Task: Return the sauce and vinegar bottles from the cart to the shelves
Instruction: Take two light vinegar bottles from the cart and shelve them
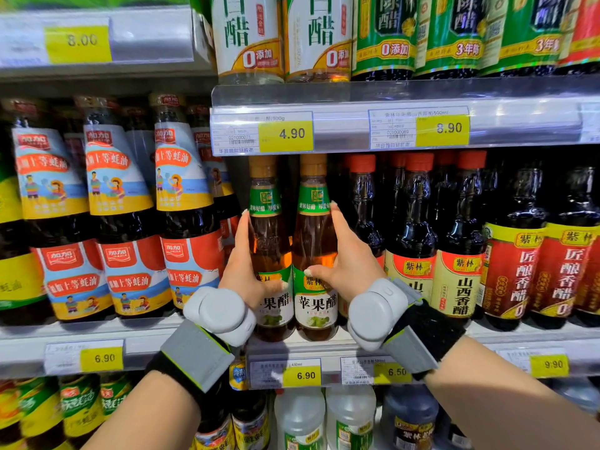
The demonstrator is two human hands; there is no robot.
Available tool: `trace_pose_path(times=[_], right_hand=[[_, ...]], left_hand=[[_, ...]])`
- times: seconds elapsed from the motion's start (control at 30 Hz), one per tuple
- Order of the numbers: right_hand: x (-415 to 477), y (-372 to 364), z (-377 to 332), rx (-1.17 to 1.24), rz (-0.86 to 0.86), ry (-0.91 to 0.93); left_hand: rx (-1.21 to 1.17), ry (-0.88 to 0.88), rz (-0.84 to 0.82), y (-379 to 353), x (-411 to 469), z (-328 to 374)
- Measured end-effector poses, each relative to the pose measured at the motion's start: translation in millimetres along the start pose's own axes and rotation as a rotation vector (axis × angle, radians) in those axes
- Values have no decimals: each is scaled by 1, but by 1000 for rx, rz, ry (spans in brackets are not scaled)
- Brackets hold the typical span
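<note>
Two amber apple vinegar bottles with green-and-white labels stand side by side on the middle shelf (324, 347). My left hand (242, 271) holds the left bottle (271, 251) from its left side, thumb across the label. My right hand (345, 258) holds the right bottle (313, 241) from its right side, thumb on the front, fingers reaching up toward the neck. Both bottles are upright and rest on the shelf board. No cart is in view.
Oyster sauce bottles (120, 206) fill the shelf to the left; dark vinegar bottles with red caps (412, 235) stand close on the right. White vinegar bottles (246, 37) sit on the shelf above, more bottles below. Price-tag rails (341, 131) run along the shelf edges.
</note>
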State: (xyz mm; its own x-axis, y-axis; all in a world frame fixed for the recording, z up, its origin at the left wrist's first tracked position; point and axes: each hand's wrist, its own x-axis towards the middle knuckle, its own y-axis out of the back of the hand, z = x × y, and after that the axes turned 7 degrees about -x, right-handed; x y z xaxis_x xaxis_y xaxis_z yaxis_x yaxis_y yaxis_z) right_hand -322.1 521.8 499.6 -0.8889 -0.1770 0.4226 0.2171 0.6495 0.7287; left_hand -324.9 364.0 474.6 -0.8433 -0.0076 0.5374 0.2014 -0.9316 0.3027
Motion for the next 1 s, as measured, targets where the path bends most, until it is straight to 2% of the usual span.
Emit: trace_pose_path(times=[0.4,0.57,0.8,1.0], right_hand=[[-2,-3,1,-2,-25,2],[-8,-6,4,39,-2,-19],[-21,-1,10,60,-20,-7],[-35,7,10,48,21,48]], left_hand=[[-34,-32,-28,3,-3,2],[10,15,-37,2,-4,3],[86,92,91,-5,-7,3],[150,4,194,-9,-14,9]])
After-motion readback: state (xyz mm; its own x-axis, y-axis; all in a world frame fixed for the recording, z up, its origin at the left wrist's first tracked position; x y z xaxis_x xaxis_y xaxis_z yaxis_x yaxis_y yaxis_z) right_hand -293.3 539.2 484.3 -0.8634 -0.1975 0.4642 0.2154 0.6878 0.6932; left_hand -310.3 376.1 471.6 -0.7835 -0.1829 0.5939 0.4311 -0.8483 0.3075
